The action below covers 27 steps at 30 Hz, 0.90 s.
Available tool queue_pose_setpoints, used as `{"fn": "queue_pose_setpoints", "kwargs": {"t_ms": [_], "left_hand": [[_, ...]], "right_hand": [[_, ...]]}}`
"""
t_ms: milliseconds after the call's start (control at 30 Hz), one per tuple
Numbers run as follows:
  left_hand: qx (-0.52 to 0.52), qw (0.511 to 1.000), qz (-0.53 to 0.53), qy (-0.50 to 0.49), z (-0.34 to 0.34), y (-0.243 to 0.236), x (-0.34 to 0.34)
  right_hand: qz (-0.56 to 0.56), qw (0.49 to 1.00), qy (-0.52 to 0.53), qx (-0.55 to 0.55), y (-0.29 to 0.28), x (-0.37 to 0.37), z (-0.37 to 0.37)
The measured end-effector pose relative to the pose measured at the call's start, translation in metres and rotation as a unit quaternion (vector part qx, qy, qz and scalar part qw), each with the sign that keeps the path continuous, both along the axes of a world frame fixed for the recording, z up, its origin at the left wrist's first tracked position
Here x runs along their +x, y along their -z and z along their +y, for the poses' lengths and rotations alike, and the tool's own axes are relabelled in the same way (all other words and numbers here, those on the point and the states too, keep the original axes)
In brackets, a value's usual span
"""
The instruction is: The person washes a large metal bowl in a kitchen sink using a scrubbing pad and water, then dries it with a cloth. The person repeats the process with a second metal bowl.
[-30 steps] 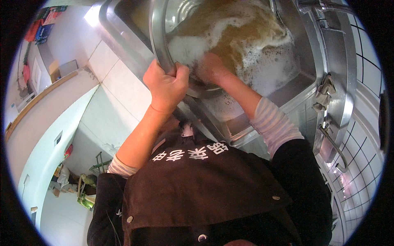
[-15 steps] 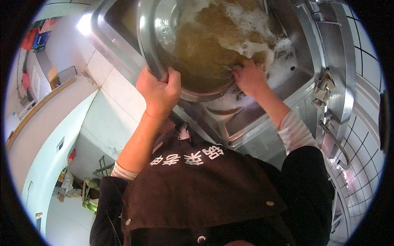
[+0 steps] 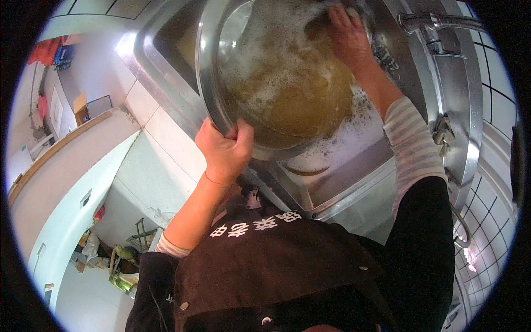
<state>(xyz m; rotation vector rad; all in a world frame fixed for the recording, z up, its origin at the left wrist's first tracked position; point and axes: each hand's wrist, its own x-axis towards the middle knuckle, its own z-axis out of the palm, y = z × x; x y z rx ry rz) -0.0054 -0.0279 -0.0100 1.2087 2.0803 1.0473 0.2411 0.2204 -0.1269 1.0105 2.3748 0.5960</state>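
Observation:
A large round metal basin (image 3: 206, 61) sits tilted in the sink, holding brownish, foamy water. My left hand (image 3: 225, 148) is wrapped around its near-left rim, thumb on top. Across the basin, at its far right inner side, my right hand (image 3: 349, 41) bends its fingers against the wall at the foam. A dark patch shows beside those fingers; whether it is a scrubber or shadow is unclear. What the right fingers hold, if anything, is hidden.
The basin stands in a stainless steel sink (image 3: 354, 180) with suds on its floor. A faucet (image 3: 437, 23) reaches in from the right. A crumpled cloth (image 3: 443, 133) lies on the right ledge. White tiled walls rise at right; a low partition (image 3: 72, 138) stands at left.
My right hand has moved from the basin's near right side to its far right side. The water has swirled and foam has spread. My left hand keeps its grip on the rim.

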Motion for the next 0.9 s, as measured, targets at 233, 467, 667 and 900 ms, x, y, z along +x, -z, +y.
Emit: {"fn": "queue_pose_setpoints", "kwargs": {"t_ms": [233, 467, 667, 900], "left_hand": [[0.022, 1.000, -0.011, -0.010, 0.003, -0.001, 0.001], [0.043, 0.999, -0.009, 0.011, -0.003, -0.001, 0.004], [0.041, 0.999, 0.013, 0.028, -0.004, -0.002, 0.010], [0.049, 0.999, 0.011, 0.016, 0.006, -0.017, 0.006]], "right_hand": [[-0.197, 0.979, 0.027, 0.046, 0.014, -0.040, -0.021], [-0.004, 0.926, 0.310, -0.215, 0.056, -0.027, -0.095], [0.076, 0.867, 0.376, -0.317, 0.036, -0.054, -0.156], [0.380, 0.718, 0.322, -0.486, -0.011, -0.066, -0.193]]}}
